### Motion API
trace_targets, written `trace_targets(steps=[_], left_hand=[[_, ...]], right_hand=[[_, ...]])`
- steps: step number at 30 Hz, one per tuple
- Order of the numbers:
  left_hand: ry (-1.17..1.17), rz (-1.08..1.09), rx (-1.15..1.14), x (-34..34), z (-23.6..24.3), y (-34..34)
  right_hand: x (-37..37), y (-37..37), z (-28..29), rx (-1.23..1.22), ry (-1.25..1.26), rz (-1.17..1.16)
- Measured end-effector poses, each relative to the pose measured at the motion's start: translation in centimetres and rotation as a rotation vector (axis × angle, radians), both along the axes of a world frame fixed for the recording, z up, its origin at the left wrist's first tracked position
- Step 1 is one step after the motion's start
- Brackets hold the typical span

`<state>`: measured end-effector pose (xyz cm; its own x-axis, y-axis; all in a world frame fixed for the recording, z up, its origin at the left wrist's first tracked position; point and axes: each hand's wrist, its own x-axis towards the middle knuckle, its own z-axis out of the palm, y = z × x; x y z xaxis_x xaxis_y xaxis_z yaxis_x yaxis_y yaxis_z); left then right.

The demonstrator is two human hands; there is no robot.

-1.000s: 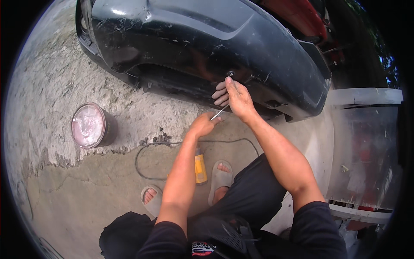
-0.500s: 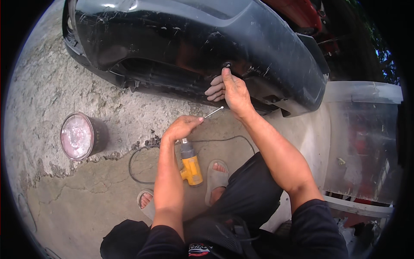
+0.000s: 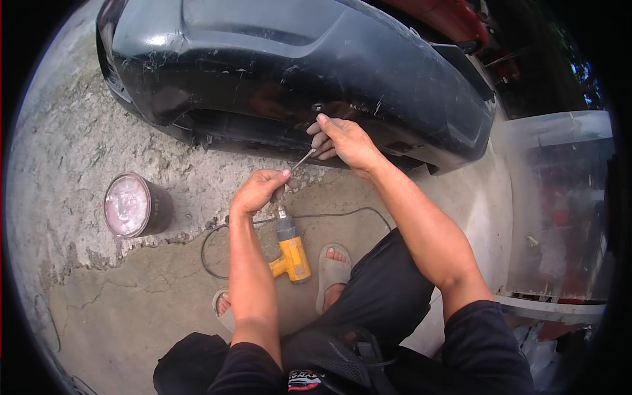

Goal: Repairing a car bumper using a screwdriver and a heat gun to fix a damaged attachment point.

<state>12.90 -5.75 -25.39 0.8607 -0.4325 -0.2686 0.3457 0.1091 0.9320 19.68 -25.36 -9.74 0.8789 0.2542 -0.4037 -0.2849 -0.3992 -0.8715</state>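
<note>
A slim metal rod (image 3: 302, 162), pinched at its lower-left end by the left hand (image 3: 257, 191), slants lengthwise up-right near the black bumper (image 3: 217, 85), pointing toward the right hand (image 3: 353, 146), whose fingers' hold I cannot tell.

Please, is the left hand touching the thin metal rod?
Touching: the head view shows the left hand holding the thin metal rod by its near end, at the thumb.
</note>
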Motion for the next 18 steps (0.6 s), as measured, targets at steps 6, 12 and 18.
trace_targets(steps=[6, 12, 18], left_hand=[[0.054, -0.011, -0.103, -0.6, 3.4, -2.0], [0.003, 0.141, -0.185, -0.1, 4.4, -6.6], [0.033, 0.256, -0.154, -0.2, 5.1, -8.6]], right_hand=[[-0.9, -3.4, 2.8, -0.115, 0.026, 0.043], [-1.5, -5.1, 3.2, -0.244, -0.052, 0.031], [-1.5, -4.4, 3.0, -0.339, -0.126, -0.009]])
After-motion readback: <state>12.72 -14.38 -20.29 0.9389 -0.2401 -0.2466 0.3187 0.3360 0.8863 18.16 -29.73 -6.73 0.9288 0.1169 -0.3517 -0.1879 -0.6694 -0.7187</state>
